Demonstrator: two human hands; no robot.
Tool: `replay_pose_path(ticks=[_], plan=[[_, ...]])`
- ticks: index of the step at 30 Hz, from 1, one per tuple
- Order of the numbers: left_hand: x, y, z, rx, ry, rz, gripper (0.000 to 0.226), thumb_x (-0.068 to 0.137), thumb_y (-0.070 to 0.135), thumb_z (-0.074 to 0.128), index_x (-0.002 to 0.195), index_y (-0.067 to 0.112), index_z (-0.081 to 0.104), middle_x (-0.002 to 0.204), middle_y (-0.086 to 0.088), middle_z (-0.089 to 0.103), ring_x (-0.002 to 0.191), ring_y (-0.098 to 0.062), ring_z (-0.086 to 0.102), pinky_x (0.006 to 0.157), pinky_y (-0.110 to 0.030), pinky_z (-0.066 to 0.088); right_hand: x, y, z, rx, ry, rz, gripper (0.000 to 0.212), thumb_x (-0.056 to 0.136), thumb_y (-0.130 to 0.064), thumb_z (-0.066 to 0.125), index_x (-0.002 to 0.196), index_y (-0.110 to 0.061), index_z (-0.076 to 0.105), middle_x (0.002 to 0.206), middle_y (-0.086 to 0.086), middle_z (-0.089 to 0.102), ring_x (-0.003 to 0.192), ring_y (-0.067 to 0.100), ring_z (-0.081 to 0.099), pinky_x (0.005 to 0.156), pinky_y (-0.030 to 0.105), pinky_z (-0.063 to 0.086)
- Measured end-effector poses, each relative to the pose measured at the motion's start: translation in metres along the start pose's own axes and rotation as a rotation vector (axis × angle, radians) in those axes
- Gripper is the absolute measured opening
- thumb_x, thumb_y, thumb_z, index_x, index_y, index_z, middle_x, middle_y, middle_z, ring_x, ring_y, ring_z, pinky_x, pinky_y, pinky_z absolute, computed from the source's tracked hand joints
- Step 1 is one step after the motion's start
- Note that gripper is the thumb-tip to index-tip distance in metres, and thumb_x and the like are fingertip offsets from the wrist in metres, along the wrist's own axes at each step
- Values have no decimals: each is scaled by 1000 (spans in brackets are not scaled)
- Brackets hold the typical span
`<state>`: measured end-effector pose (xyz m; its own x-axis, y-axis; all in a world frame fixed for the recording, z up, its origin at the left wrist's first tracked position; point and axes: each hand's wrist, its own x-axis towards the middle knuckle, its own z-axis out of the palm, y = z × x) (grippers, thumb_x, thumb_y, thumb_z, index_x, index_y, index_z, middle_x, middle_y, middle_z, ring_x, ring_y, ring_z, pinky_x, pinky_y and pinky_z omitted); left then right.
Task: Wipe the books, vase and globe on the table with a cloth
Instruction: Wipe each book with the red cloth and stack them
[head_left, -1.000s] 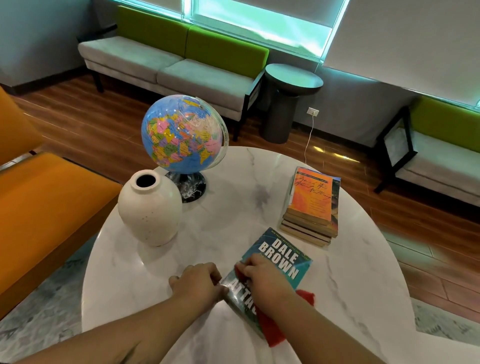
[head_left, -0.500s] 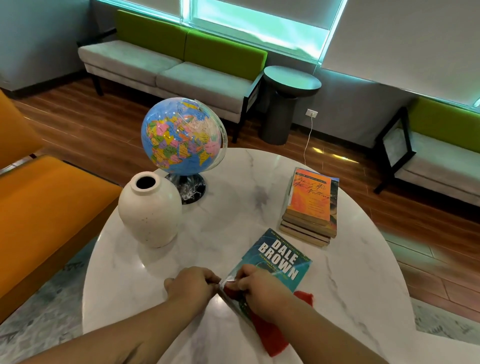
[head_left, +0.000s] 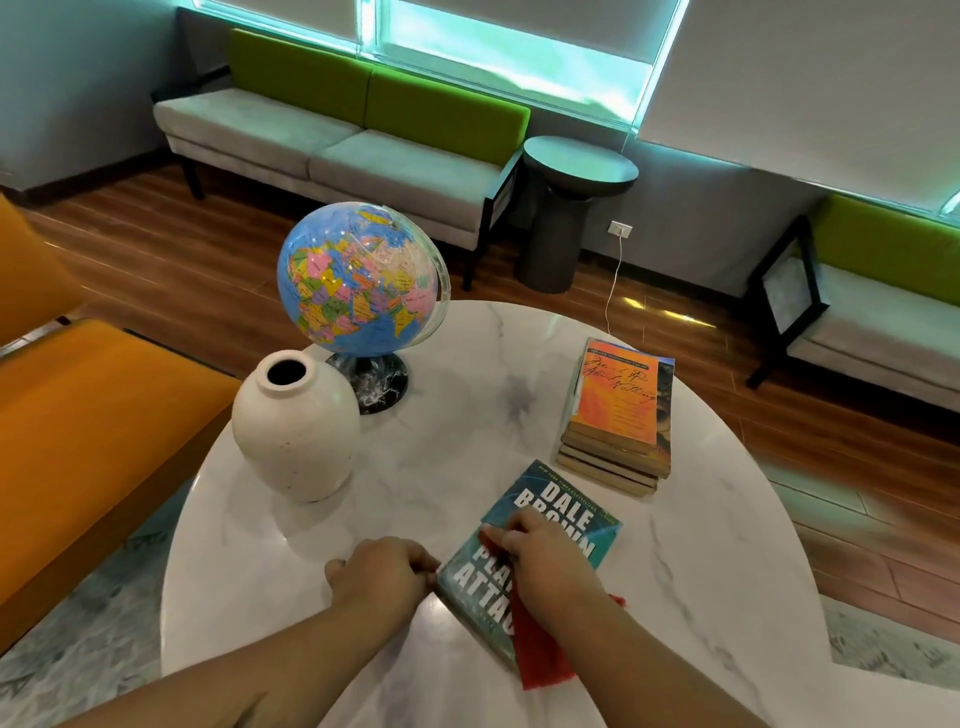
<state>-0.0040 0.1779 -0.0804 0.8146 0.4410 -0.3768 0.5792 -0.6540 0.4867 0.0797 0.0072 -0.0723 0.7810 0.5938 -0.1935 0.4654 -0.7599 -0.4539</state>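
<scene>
Head view:
- The right hand (head_left: 545, 564) lies on the cover of the teal book (head_left: 563, 501), its fingers curled over a red cloth (head_left: 540, 657) that trails back toward the near edge of the tabletop (head_left: 467, 415).
- The left hand (head_left: 382, 571) is curled against the book's left edge and appears to grip it to steady it.
- The step in hand looks like wiping this book's cover; the stack of books (head_left: 618, 415) lies well apart to the right.
- The vase (head_left: 296, 431) stands upright at the left, with the globe (head_left: 358, 275) just behind it.
- The next move likely calls for a firm sweep along the cover with the book held flat, then a wipe of the stack.
</scene>
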Motion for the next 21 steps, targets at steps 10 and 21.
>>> replay_pose_path(ticks=[10, 21], plan=[[3, 12, 4, 118, 29, 117, 23, 86, 41, 61, 108, 44, 64, 101, 18, 63, 108, -9, 48, 89, -35, 29, -39, 36, 1, -177, 45, -246, 47, 89, -68, 31, 117, -44, 59, 119, -16, 49, 101, -2, 51, 95, 21, 41], [4, 24, 10, 249, -71, 174, 55, 87, 51, 55, 137, 54, 33, 123, 12, 52, 122, -16, 38, 93, -44, 28, -77, 32, 11, -92, -31, -233, 60, 89, -67, 15, 128, -45, 55, 127, -13, 50, 115, 10, 47, 104, 16, 34]])
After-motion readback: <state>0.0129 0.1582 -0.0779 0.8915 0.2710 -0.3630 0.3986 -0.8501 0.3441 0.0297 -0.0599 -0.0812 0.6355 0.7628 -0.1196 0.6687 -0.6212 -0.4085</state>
